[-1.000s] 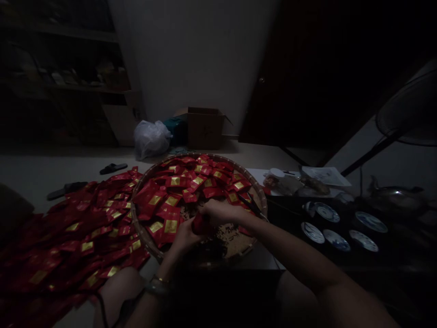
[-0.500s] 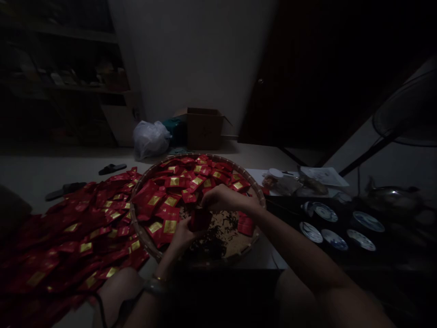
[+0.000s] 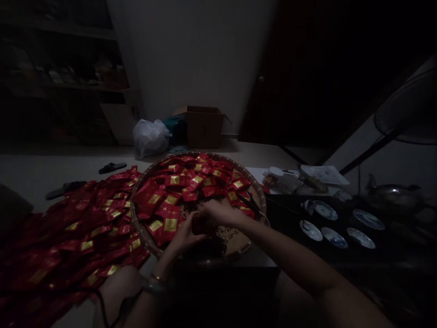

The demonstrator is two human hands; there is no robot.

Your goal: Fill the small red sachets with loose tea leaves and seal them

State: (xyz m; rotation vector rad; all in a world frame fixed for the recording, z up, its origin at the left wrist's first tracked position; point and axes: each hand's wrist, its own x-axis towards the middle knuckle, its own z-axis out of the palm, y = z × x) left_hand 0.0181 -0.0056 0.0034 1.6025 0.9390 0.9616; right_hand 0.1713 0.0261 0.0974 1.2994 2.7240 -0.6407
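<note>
A round woven bamboo tray (image 3: 260,195) stands before me, holding many red packets (image 3: 175,181) with gold labels and loose dark leaves, which look like tea. My left hand (image 3: 186,236) is wrapped round one small red packet (image 3: 198,224), upright over the leaves. Over the top of that packet is my right hand (image 3: 216,214), its fingers bent and close together. Those fingertips are hidden, and I cannot make out what is in them. At the tray's right edge, beyond my right wrist, lies a dark long-handled tool (image 3: 250,202); its kind is unclear in the dim light.
Many more red packets (image 3: 85,246) cover the floor at left, beside dark slippers (image 3: 112,168). Small blue-and-white dishes (image 3: 334,238) and a metal teapot (image 3: 392,193) stand at right. Behind are a cardboard box (image 3: 205,130) and a white plastic bag (image 3: 151,138).
My right hand has come down onto the top of the red packet, and its forearm has dropped, uncovering the dark tool. My left hand still holds the packet in about the same place.
</note>
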